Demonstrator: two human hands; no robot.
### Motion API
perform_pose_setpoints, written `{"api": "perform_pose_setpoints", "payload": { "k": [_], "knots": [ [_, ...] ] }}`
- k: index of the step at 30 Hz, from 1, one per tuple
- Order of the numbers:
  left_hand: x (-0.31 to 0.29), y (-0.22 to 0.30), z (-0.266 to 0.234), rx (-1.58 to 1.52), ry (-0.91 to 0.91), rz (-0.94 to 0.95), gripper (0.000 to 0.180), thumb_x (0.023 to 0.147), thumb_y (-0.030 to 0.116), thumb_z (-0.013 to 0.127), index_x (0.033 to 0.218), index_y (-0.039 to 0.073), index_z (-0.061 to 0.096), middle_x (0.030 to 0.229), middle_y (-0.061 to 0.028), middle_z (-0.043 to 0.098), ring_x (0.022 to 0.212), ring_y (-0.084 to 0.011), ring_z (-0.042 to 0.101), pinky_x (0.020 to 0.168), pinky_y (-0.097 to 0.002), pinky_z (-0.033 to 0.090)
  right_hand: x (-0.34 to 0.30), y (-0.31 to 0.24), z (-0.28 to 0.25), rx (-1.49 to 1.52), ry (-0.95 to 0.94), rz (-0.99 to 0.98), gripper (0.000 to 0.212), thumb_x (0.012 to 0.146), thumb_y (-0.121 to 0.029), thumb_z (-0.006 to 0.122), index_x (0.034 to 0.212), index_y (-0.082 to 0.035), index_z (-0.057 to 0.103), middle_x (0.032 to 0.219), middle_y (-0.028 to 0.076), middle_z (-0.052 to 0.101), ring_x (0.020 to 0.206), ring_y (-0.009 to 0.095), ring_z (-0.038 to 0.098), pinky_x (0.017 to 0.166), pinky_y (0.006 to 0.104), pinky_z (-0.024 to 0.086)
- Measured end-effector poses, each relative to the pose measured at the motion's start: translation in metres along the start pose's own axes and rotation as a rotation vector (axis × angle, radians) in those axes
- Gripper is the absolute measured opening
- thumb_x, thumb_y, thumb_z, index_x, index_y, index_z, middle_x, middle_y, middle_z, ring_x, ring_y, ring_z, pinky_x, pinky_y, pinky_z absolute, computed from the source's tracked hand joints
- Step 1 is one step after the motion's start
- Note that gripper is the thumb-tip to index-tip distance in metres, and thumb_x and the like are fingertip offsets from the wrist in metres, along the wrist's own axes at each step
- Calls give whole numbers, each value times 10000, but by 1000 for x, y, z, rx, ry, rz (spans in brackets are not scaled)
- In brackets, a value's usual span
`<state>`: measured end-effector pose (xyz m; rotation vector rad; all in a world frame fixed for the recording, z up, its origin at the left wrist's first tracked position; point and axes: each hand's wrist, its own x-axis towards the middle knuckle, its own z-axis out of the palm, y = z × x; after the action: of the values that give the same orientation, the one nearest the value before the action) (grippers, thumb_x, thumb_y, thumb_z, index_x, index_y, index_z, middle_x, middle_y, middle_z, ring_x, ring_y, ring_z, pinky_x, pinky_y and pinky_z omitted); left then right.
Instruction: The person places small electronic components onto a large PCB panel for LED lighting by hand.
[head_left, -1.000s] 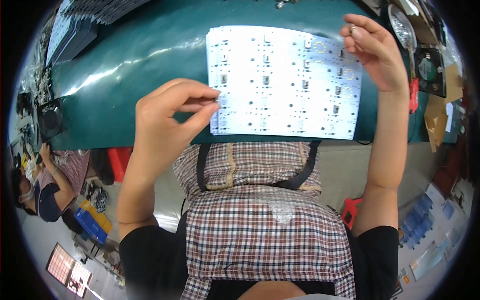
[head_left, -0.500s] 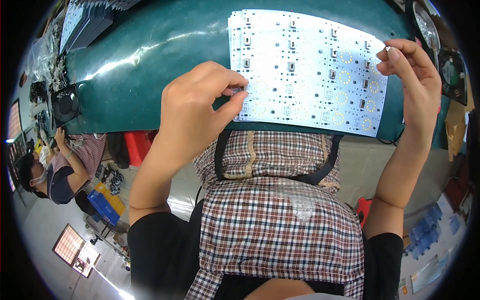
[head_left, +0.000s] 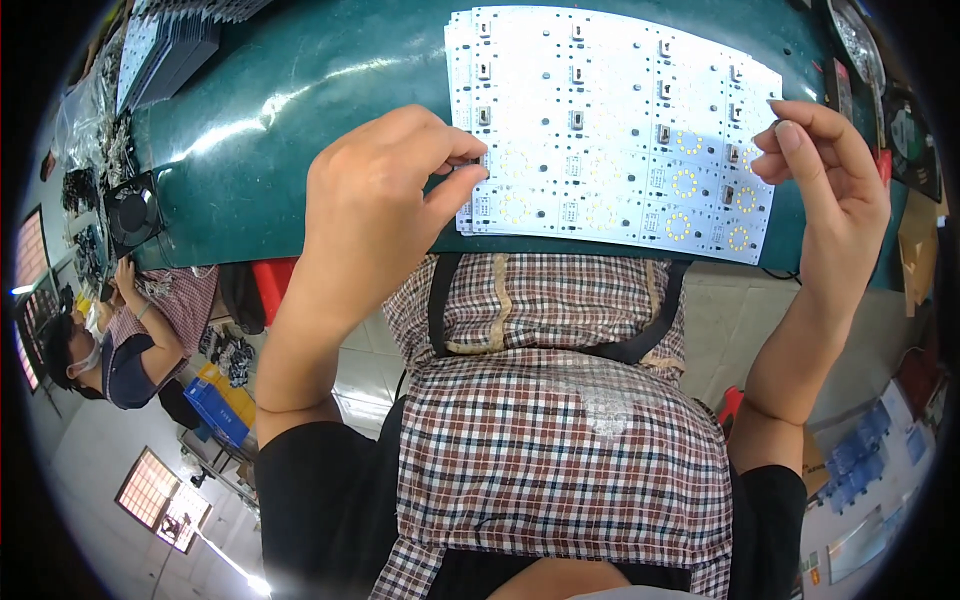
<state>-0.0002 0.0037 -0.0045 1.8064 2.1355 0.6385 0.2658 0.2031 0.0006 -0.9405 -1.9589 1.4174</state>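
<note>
In the head view, a white circuit sheet point(head_left: 615, 100), with at least one more showing beneath its left side, lies on the green tabletop point(head_left: 250, 180) in front of the person; the left hand point(head_left: 375, 190) arches over its left edge, thumb and forefinger drawn close together just below the lowest small switch point(head_left: 484, 117) of the left column, though whether a part is pinched between them I cannot tell; the right hand point(head_left: 845, 195) is at the right edge, thumb and forefinger raised near one another and the other fingers curled; the tiny pale piece that showed at its fingertips half a second ago no longer stands out, so I cannot tell whether it is still held or has been let go; a second ago this hand was up by the sheet's upper right corner, and it has since come lower along that edge, while the left one keeps nearly the same spot; no switch has been added in plain sight, the three columns to the left showing three each and the rightmost four; the work therefore looks partway along, I judge, the lower places in those three columns being without switches.
</note>
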Motion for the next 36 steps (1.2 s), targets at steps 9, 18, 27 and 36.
{"api": "perform_pose_setpoints", "payload": {
  "k": [9,18,27,36],
  "knots": [
    [2,-1,-2,7,-53,4,168,792,12,820,952,17,767,847,-68,715,741,-176,716,656,-274,584,-20,0,13,70,-67,11,178,987,2,668,1150,65,701,982,91,731,824,118,702,741,231,567],
    [3,2,-1,20,-30,13,172,801,15,816,966,17,768,856,-73,717,737,-174,717,651,-266,587,-43,-2,38,37,-107,109,199,940,77,652,1130,52,705,996,99,751,860,157,759,764,248,589],
    [3,-2,-4,70,-31,110,172,790,-7,797,957,23,770,856,-71,717,737,-195,717,632,-286,563,-47,3,45,-190,-180,-9,203,937,110,636,1121,55,700,1005,113,735,875,168,757,764,248,582],
    [1,-2,7,157,69,197,174,749,-15,789,911,41,756,841,-49,711,708,-199,708,611,-300,548,-46,1,45,-230,-183,-46,201,930,112,642,1110,47,703,990,110,737,870,170,759,748,249,584]
  ]
}}
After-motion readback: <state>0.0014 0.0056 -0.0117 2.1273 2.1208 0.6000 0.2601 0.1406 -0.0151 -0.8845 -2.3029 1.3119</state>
